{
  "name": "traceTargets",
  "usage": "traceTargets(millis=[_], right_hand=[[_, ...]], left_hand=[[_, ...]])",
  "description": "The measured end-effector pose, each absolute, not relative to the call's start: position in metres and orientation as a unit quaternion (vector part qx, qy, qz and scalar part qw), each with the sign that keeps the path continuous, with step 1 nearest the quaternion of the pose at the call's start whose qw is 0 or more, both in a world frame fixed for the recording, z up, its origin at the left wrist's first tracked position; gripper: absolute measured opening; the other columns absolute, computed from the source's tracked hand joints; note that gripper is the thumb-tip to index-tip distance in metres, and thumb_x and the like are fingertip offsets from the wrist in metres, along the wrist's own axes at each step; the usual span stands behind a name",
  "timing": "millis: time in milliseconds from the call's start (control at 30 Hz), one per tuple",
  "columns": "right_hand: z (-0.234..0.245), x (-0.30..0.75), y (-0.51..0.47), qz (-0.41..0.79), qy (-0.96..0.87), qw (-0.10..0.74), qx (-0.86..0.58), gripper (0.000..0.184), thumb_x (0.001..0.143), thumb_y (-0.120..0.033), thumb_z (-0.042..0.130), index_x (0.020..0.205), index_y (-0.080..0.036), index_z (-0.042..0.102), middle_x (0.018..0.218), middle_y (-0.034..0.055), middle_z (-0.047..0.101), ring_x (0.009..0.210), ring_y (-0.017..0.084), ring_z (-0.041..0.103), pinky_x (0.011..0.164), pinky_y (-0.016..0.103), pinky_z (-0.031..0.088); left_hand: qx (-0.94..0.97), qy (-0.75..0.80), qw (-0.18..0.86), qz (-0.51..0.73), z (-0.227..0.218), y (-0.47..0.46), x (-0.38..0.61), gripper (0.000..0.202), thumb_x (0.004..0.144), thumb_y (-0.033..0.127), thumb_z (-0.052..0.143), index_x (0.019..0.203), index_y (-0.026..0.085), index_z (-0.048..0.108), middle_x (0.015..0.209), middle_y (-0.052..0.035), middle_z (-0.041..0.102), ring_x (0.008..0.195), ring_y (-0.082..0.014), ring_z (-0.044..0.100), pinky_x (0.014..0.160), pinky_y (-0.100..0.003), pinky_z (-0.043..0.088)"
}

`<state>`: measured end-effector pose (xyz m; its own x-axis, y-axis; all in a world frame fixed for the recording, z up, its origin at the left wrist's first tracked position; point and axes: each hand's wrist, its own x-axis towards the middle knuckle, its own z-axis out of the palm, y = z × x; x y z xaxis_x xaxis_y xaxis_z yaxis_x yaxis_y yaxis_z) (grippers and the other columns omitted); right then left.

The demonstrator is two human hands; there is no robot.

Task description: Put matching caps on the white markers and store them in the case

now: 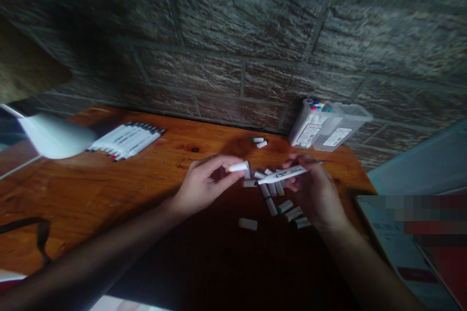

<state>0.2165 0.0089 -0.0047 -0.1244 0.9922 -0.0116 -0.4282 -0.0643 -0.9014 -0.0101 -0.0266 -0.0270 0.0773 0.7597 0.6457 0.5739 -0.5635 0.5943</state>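
Note:
My left hand [206, 182] pinches a small white marker cap [238, 167] with a yellow end between thumb and fingers. My right hand [314, 189] grips a white marker [286, 174], held level, its bare tip pointing left toward the cap. A short gap separates cap and marker tip. Under and between my hands lie several loose white caps [282, 204] on the wooden table [109, 189]. One more cap [248, 224] lies alone nearer to me.
A row of white markers [126, 141] lies at the back left. A clear plastic marker case [328, 126] stands against the brick wall at the back right, two caps [260, 142] in front of it. A white lamp shade [54, 136] hangs left; a booklet [401, 248] lies right.

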Motion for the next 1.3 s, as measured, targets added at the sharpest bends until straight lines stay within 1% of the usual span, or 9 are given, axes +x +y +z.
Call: traceTargets(millis=[133,267,433,533,633,767,900,1033,1300], right_hand=[[-0.0019,0.2173,0.0083,0.650,-0.378,0.551,-0.362,0.018,0.078,-0.033,0.066,0.089,-0.019,0.070,0.075,0.0016,0.072,0.049,0.008,0.053,0.042,0.018,0.038],[-0.0005,0.2192,0.0090,0.651,-0.364,0.556,-0.367,0.023,0.077,-0.035,0.066,0.094,-0.019,0.068,0.078,0.0028,0.075,0.049,0.009,0.057,0.037,0.017,0.032],[-0.0003,0.2197,0.0109,0.634,-0.336,0.593,-0.366,0.024,0.071,-0.034,0.075,0.086,-0.017,0.069,0.075,0.0025,0.074,0.049,0.007,0.056,0.039,0.015,0.036],[0.0006,0.2184,0.0113,0.620,-0.326,0.607,-0.375,0.024,0.068,-0.031,0.081,0.081,-0.016,0.068,0.073,0.0003,0.072,0.048,0.005,0.053,0.041,0.014,0.037],[0.0013,0.2180,0.0125,0.613,-0.310,0.619,-0.381,0.026,0.064,-0.029,0.085,0.078,-0.015,0.067,0.066,-0.0024,0.067,0.045,0.003,0.045,0.039,0.013,0.035],[0.0006,0.2195,0.0162,0.601,-0.289,0.624,-0.407,0.025,0.063,-0.028,0.082,0.075,-0.015,0.065,0.060,-0.0041,0.063,0.040,0.002,0.038,0.035,0.012,0.028],[-0.0003,0.2212,0.0182,0.602,-0.280,0.614,-0.426,0.021,0.065,-0.028,0.077,0.076,-0.016,0.064,0.056,-0.0041,0.061,0.037,0.002,0.035,0.032,0.014,0.024],[-0.0006,0.2213,0.0180,0.599,-0.289,0.612,-0.428,0.021,0.067,-0.029,0.077,0.077,-0.016,0.064,0.057,-0.0035,0.062,0.037,0.003,0.037,0.033,0.015,0.024],[-0.0013,0.2200,0.0172,0.590,-0.301,0.623,-0.417,0.021,0.064,-0.027,0.080,0.072,-0.015,0.064,0.057,-0.0037,0.061,0.040,0.004,0.041,0.035,0.016,0.030]], left_hand=[[0.738,0.449,0.100,0.494,-0.0296,-0.0270,-0.0108,0.020,0.084,0.025,0.073,0.103,0.018,0.071,0.092,-0.0034,0.078,0.076,-0.0127,0.073,0.067,-0.018,0.056],[0.741,0.441,0.111,0.493,-0.0297,-0.0278,-0.0102,0.020,0.085,0.024,0.073,0.104,0.018,0.071,0.094,-0.0028,0.078,0.076,-0.0122,0.072,0.068,-0.017,0.056],[0.746,0.436,0.120,0.489,-0.0290,-0.0287,-0.0100,0.020,0.088,0.024,0.069,0.106,0.017,0.070,0.097,-0.0044,0.078,0.078,-0.0129,0.073,0.069,-0.018,0.057],[0.748,0.431,0.136,0.487,-0.0296,-0.0289,-0.0104,0.021,0.091,0.022,0.064,0.110,0.016,0.069,0.094,-0.0040,0.078,0.077,-0.0122,0.073,0.071,-0.018,0.057],[0.753,0.429,0.136,0.480,-0.0303,-0.0283,-0.0106,0.020,0.091,0.020,0.064,0.110,0.015,0.069,0.093,-0.0037,0.078,0.078,-0.0118,0.073,0.074,-0.018,0.056],[0.771,0.415,0.127,0.466,-0.0302,-0.0268,-0.0100,0.020,0.089,0.022,0.068,0.107,0.015,0.071,0.098,-0.0058,0.077,0.082,-0.0134,0.072,0.075,-0.020,0.056],[0.798,0.399,0.132,0.432,-0.0282,-0.0253,-0.0099,0.026,0.090,0.023,0.066,0.114,0.014,0.070,0.102,-0.0082,0.076,0.087,-0.0156,0.071,0.078,-0.024,0.055],[0.804,0.402,0.115,0.422,-0.0281,-0.0236,-0.0111,0.029,0.093,0.022,0.062,0.120,0.014,0.068,0.104,-0.0086,0.075,0.091,-0.0162,0.068,0.081,-0.026,0.053],[0.789,0.418,0.128,0.433,-0.0290,-0.0221,-0.0104,0.030,0.094,0.022,0.060,0.122,0.014,0.067,0.103,-0.0091,0.073,0.092,-0.0163,0.066,0.079,-0.026,0.051]])
